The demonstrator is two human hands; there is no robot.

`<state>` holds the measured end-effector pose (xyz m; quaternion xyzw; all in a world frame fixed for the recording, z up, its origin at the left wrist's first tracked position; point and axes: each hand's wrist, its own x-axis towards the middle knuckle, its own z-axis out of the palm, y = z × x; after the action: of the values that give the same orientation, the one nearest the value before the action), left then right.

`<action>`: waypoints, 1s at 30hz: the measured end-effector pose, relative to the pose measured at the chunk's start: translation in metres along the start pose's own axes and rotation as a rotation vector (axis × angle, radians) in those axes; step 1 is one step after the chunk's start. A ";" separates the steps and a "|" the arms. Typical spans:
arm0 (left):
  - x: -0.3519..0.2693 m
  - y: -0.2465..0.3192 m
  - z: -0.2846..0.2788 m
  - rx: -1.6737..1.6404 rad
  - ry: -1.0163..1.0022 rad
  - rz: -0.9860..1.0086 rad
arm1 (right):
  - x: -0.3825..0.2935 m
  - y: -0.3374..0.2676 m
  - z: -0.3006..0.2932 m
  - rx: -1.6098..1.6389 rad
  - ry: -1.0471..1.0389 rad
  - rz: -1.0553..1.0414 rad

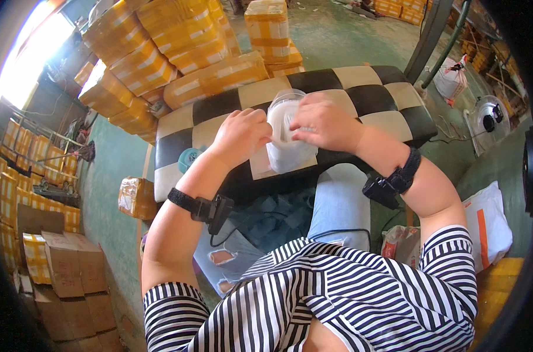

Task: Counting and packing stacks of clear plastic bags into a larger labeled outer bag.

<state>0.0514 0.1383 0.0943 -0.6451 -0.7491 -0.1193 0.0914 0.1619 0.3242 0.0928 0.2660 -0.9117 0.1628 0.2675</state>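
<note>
A white, soft-looking bag or liner [286,158] stands on a padded bench [218,105] covered in black and cream squares. Its rounded opening faces up, and a clear plastic rim [288,94] shows at its far side. At the left edge of that opening, my left hand [244,132] has its fingers bent and its fingertips pinching the white edge. My right hand [330,121] is blurred, its fingers curled over the right side of the opening; whether it grips anything is unclear. A teal tape roll or dispenser [188,159] lies by my left forearm, partly hidden.
Cartons wrapped in yellow tape [178,35] are stacked behind the bench, left of centre. A smaller taped box [136,198] is at the bench's left end. On the right are a metal post [429,39], a floor fan [488,121] and a white sack [488,224].
</note>
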 end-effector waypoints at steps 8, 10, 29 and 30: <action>-0.008 0.014 -0.011 -0.157 -0.140 0.031 | 0.021 -0.001 0.010 0.487 -0.607 0.502; -0.012 0.016 -0.013 -0.115 -0.187 0.008 | 0.029 0.000 0.011 0.418 -0.683 0.512; 0.009 0.070 0.030 -0.873 -0.623 -0.385 | 0.055 0.004 0.049 -0.171 -0.816 0.519; 0.009 0.073 0.037 -0.932 -0.526 -0.400 | 0.058 0.005 0.051 -0.139 -0.795 0.536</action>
<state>0.1225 0.1680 0.0655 -0.4708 -0.7225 -0.2877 -0.4166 0.0965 0.2827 0.0842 0.0449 -0.9884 0.0505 -0.1359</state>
